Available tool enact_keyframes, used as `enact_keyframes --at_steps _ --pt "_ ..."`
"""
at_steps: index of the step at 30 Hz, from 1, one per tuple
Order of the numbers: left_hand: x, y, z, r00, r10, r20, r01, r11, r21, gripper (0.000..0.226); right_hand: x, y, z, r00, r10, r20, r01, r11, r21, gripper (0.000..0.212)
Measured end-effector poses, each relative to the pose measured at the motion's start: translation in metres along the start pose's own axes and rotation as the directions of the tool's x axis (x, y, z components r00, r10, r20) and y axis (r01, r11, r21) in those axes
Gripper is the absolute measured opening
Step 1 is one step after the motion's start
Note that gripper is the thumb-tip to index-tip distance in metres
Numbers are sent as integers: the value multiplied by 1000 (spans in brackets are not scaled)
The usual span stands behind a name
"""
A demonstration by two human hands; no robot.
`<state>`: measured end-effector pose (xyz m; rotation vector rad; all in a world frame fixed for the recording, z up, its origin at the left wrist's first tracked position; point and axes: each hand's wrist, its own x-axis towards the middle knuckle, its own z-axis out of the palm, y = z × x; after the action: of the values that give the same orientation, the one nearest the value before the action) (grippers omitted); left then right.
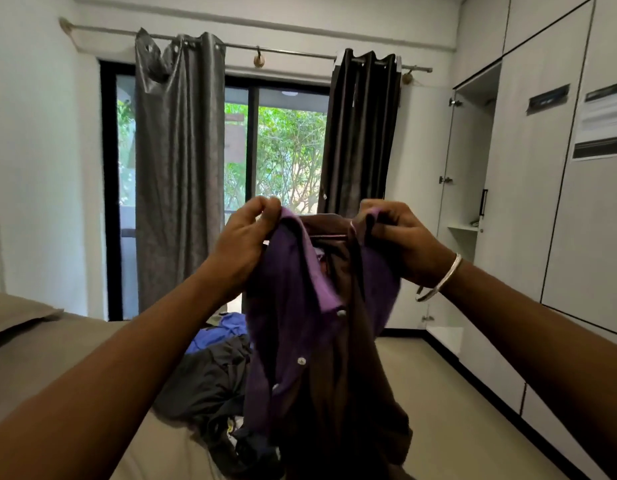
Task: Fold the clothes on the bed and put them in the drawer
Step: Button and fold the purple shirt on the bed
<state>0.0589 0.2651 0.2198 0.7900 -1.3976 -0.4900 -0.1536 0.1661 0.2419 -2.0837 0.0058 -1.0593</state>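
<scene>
Head view: raised left hand [243, 237] and right hand [400, 237] each grip purple shirt [293, 323] shoulders.

Grey curtains [179, 168] flanking a glass door [276, 150]

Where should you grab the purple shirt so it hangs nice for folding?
By its top corners, near the collar, one from each side. That is how the left hand and right hand pinch the purple shirt now. The buttoned front hangs down, probably straight enough to lay flat on the bed.
</scene>
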Motion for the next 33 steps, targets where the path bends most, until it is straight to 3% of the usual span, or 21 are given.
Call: enact_keyframes --at_steps 2,4,6,7,9,12,15,17,18,21,23,26,29,31,33 --pt "6 18 11 998 -62 -29 59 995 -76 31 10 -14 8 998 -17 -65 29 981 190 6" --pt "12 31 15 983 -183 0 180 967 -178 36 16 -25 10 995 96 19 -95 907 411 21" --pt "22 29 15 966 -258 -11 250 945 -210 37 22 -28 10 968 230 99 -249 845 474 26" --pt "28 20 14 962 -268 -52 256 952 -167 37 26 -23 8 951 299 73 -300 849 435 26" --pt "39 -12 15 943 -275 -185 257 960 -113 31 31 -1 6 910 398 -117 -361 898 253 21" --pt "49 -74 22 900 -372 -228 361 928 -92 12 29 69 -5 842 383 -380 -441 895 -75 18" --pt "34 -160 30 836 -541 -86 544 839 8 77 1 153 -7 789 464 -403 -613 638 -465 42" --pt "-2 -223 32 815 -574 -71 560 751 350 84 -41 204 9 757 548 -356 -635 486 -601 58" --pt "-25 -252 31 806 -590 -50 532 685 498 70 -67 227 21 764 550 -337 -613 456 -646 60" --pt "-108 -316 28 755 -656 -5 444 506 739 34 -160 285 73 733 644 -220 -620 499 -605 32" --pt "-160 -339 30 749 -662 25 393 474 788 49 -220 312 110 661 736 -146 -668 490 -560 16" --pt "-220 -356 36 691 -719 72 310 385 869 62 -287 333 153 588 801 -112 -656 392 -645 51" --pt "-259 -342 43 703 -709 -56 294 219 930 58 -316 332 171 647 746 -156 -615 390 -686 79" --pt "-277 -332 48 700 -690 -187 360 114 926 62 -324 334 175 687 703 -182 -610 422 -671 79" --pt "-290 -325 49 618 -738 -270 466 68 882 63 -326 336 177 687 697 -206 -633 434 -641 72"
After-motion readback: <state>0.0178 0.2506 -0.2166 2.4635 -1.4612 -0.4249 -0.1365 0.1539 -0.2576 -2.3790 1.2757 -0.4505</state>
